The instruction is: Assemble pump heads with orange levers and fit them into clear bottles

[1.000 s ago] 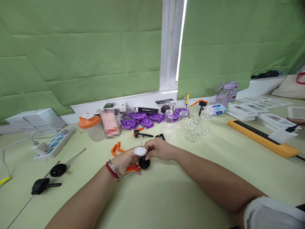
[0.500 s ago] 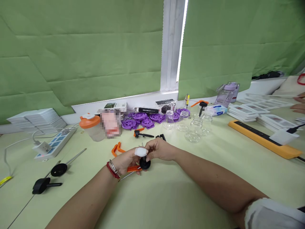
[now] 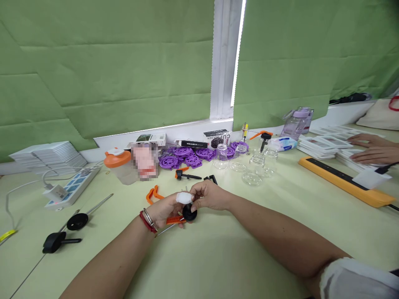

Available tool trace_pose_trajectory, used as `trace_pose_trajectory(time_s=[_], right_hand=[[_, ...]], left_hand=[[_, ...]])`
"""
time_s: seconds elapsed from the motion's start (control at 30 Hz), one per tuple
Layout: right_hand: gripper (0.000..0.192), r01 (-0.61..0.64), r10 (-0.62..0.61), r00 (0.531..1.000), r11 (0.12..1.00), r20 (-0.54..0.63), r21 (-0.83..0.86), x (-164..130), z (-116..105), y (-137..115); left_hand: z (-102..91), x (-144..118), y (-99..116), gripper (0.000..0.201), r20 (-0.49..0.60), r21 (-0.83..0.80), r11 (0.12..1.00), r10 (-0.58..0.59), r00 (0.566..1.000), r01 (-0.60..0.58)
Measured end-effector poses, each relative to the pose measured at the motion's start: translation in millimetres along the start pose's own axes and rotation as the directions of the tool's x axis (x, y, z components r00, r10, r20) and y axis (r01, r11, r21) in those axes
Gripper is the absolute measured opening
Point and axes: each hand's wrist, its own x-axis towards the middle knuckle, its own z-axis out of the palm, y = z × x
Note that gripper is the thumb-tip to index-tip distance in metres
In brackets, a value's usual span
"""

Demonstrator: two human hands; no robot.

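Note:
My left hand (image 3: 166, 207) is closed around an orange handle piece (image 3: 173, 220) and a black round-ended part (image 3: 190, 213). A white wrap (image 3: 184, 198) covers its thumb. Below the palm a thin metal rod (image 3: 166, 229) sticks out toward the lower left. My right hand (image 3: 208, 194) pinches the black part near its stem, so both hands meet on it. The fingers hide where the pieces join. Just beyond lie orange curved pieces (image 3: 154, 194), a black and orange clamp-like part (image 3: 187, 175) and small black pieces (image 3: 213, 179).
Purple wheel-like parts (image 3: 183, 153) and clear glass cups (image 3: 222, 157) line the back. Left are a power strip (image 3: 75, 187), a shaker bottle (image 3: 120, 166) and black parts with rods (image 3: 77, 222). At right, another person's hands (image 3: 374, 148) rest over white card stacks (image 3: 318, 148), behind an orange power strip (image 3: 339, 180).
The other person's hands have come in from the right edge onto the white stacks. My own hands and the pieces in them look almost the same.

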Motion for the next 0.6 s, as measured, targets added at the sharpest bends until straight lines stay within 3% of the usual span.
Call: trace_pose_trajectory(time_s=[0.33, 0.6], right_hand=[[0.034, -0.017, 0.017, 0.999, 1.000, -0.029, -0.001, -0.7, 1.4, -2.6], [0.035, 0.020, -0.021, 1.000, 0.999, -0.014, -0.044, -1.5, 0.3, -5.2]], left_hand=[[-2.9, 1.8, -2.6, 0.039, 0.014, 0.004, 1.000, -0.001, 1.000, 0.001], [-1.5, 1.2, -0.6, 0.046, 0.007, -0.001, 1.000, -0.025, 1.000, 0.025]])
